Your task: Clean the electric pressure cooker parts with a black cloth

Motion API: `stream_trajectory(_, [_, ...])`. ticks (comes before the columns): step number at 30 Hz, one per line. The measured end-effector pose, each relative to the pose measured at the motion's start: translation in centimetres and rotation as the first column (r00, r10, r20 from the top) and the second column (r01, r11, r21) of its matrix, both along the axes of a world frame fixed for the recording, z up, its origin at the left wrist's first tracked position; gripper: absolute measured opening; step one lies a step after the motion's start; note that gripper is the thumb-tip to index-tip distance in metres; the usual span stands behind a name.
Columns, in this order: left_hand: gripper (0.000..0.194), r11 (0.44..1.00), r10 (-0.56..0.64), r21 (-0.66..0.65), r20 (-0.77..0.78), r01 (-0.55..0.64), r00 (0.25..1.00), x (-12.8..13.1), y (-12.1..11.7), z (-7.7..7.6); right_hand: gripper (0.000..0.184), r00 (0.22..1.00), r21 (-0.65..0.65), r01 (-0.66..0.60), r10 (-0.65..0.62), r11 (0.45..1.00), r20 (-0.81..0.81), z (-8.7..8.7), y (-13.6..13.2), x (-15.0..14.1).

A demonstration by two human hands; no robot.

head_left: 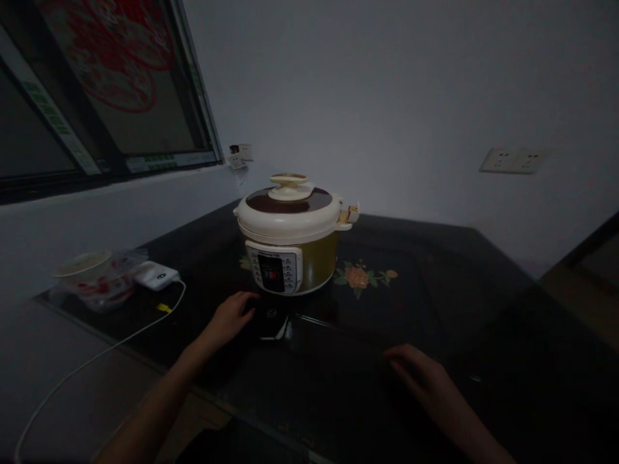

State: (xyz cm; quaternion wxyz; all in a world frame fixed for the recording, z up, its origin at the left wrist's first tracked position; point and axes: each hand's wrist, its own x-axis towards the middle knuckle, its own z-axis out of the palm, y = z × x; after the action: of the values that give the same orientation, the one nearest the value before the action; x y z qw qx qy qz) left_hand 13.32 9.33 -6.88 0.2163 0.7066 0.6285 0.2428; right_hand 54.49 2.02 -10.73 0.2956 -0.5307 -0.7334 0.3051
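Observation:
A small black notebook [271, 314] with pale page edges lies on the dark table, just in front of the cooker. My left hand [235, 314] is at its left side, thumb and fingers bent around that edge; the fingertips are partly lost in the dark. Right behind the notebook stands an electric pressure cooker [316, 261] with a cream lid, a knob on top and a control panel in front. Farther right, my right hand [418, 370] is low over the tabletop, thumb and index finger apart, nothing seen between them.
On the left of the table [338, 367] are a bowl [84, 264], a crumpled plastic bag [109, 283] and a white adapter [157, 276]. Its cable [120, 340] hangs over the near edge. Sockets [512, 161] sit on the wall, with a window [126, 84] at left.

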Motion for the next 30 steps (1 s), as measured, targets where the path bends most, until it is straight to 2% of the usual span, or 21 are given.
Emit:
stream_trajectory(2, [0.038, 0.997, 0.02, 0.074, -0.081, -0.014, 0.996, 1.0, -1.1, -0.7, 0.023, 1.0, -0.002, 0.0, 0.0, 1.0, -0.005, 0.1, -0.2, -0.1])
stream_trajectory(4, [0.042, 0.99, -0.055, 0.119, -0.203, 0.08, 0.978, 2.4, -2.5, -1.5, 0.022, 1.0, 0.0, -0.003, 0.003, 1.0, -0.003, 0.3, -0.4, -0.3])
stream_trajectory(7, [0.049, 0.969, -0.183, 0.074, -0.418, 0.234, 0.89, 4.0, -3.8, -2.5, 0.022, 1.0, 0.011, 0.0, 0.0, 1.0, 0.005, 0.4, -0.6, -0.5])
stream_trajectory(9, [0.05, 0.959, -0.236, 0.025, -0.485, 0.283, 0.842, 4.0, -4.0, -2.7, 0.021, 1.0, 0.018, 0.009, -0.009, 1.0, 0.009, 0.4, -0.7, -0.5])
stream_trajectory(14, [0.045, 0.904, -0.393, -0.038, -0.462, 0.425, 0.795, 1.7, -2.9, -1.7, 0.022, 1.0, -0.003, 0.004, -0.004, 1.0, 0.022, 0.4, -0.9, -0.6])
stream_trajectory(18, [0.045, 0.87, -0.464, -0.059, -0.43, 0.489, 0.775, 0.6, -2.4, -0.9, 0.023, 0.999, -0.022, -0.008, 0.008, 1.0, 0.032, 0.3, -0.9, -0.6])
stream_trajectory(25, [0.047, 0.9, -0.411, -0.058, -0.442, 0.432, 0.797, 1.2, -2.4, -1.2, 0.022, 0.999, 0.009, -0.019, 0.018, 1.0, 0.03, 0.3, -0.9, -0.8])
stream_trajectory(30, [0.048, 0.896, -0.413, -0.052, -0.46, 0.441, 0.786, 0.4, -1.6, -2.1, 0.02, 1.0, 0.039, -0.012, 0.012, 0.999, 0.012, 0.7, -0.9, -1.2])
